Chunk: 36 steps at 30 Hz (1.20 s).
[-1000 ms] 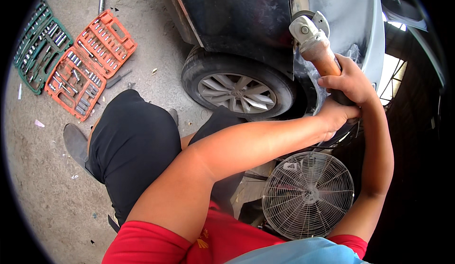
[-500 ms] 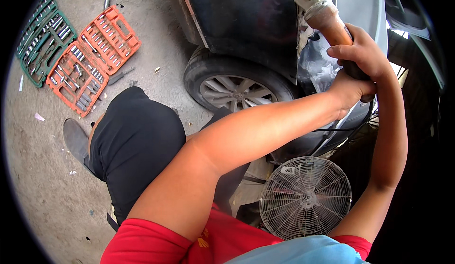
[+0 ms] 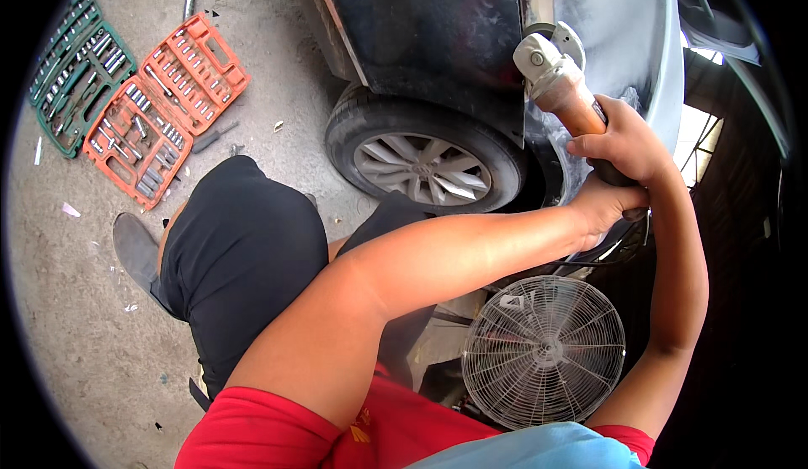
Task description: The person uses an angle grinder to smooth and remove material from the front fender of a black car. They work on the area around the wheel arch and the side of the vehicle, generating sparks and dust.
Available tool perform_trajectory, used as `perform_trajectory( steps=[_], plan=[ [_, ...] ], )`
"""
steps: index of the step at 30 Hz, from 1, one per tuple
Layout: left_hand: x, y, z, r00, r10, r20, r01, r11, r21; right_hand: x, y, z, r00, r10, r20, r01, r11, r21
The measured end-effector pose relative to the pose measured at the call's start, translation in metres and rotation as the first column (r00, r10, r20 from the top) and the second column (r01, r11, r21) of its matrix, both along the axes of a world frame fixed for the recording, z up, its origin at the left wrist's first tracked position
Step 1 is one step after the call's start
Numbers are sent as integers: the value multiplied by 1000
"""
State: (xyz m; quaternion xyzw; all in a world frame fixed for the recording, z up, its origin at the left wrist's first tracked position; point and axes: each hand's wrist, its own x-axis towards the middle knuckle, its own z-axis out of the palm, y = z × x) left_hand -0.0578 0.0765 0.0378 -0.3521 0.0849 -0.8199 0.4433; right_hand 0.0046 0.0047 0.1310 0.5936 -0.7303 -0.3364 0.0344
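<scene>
Head view: wheel (image 3: 423, 166) and fan (image 3: 545, 351) stand near the grinder (image 3: 577, 109).

A red short-sleeved shirt (image 3: 412, 414) bears a yellow mark (image 3: 361, 430) — with black bottoms (image 3: 252, 250) and a grey shoe (image 3: 134, 249).

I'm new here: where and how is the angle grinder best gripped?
The angle grinder is likely best held by its slim body, from the rear, since the metal head points away. The right hand grips nearer the head, the left hand toward the rear.
</scene>
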Motion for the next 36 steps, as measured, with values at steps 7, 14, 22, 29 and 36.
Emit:
perform_trajectory(
  steps=[7,14,22,29,36],
  plan=[
    [17,-31,9,993,115,-28,-115,993,-9,25,-24,8,993,89,80,-88,996,-20],
    [35,-53,16,986,155,-68,-150,987,65,50,-42,8,989,132,73,-133,991,18],
    [14,-17,14,1000,19,-15,-19,999,36,26,-13,10,994,-5,105,6,1000,-10],
    [6,-4,9,1000,-13,6,13,1000,5,7,-2,10,990,-15,141,21,999,-37],
    [27,-39,11,994,103,46,-104,994,28,27,-33,12,976,68,207,-64,998,-21]
  ],
)
